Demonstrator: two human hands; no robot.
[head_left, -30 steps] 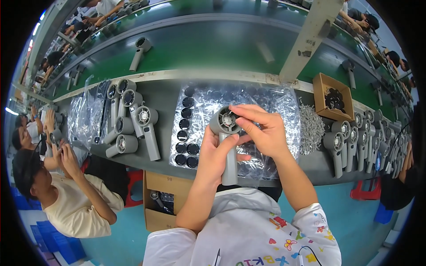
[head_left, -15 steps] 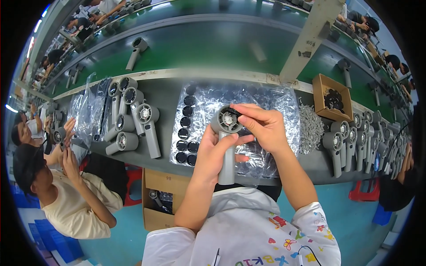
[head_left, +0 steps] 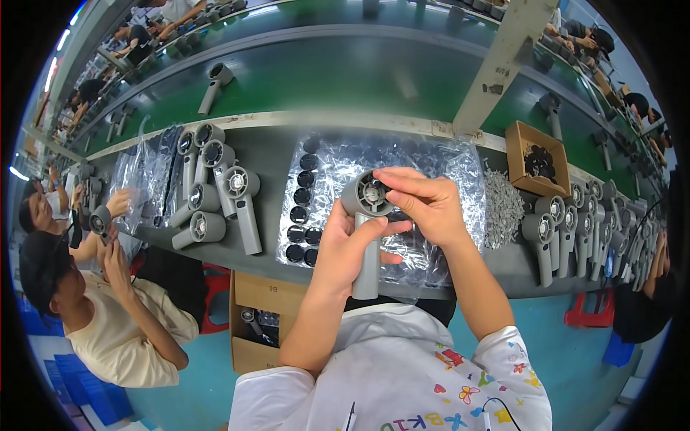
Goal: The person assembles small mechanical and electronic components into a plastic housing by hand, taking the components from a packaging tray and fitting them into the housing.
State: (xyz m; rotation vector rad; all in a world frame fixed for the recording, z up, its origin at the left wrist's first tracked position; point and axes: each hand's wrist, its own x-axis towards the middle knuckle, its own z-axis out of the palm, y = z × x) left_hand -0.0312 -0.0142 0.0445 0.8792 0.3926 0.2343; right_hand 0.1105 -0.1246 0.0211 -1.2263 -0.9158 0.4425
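Observation:
My left hand (head_left: 352, 241) is wrapped around a grey handheld fan (head_left: 366, 269), gripping it just below the round head. The handle points down toward me and the open face of the head is turned up, showing a pale metallic centre. At the head's upper right rim, my right hand (head_left: 431, 205) has its thumb and fingers pinched together on a small black part (head_left: 378, 182), mostly hidden by the fingertips. Beneath both hands lies a clear plastic sheet (head_left: 410, 251), with round black discs (head_left: 295, 215) in rows, most plainly along its left side.
Grey fans lie left (head_left: 238, 187) and stand crowded right (head_left: 540, 233). Near the right ones are a heap of small metallic pieces (head_left: 504, 208) and a cardboard box (head_left: 519, 159) of black parts. Beyond runs a green conveyor (head_left: 309, 86) behind a post (head_left: 496, 75). A co-worker (head_left: 118, 316) sits left.
The black part at my right fingertips has tipped down into the fan head and shows less. Both hands stay nearly in place. Fans on the conveyor have shifted left.

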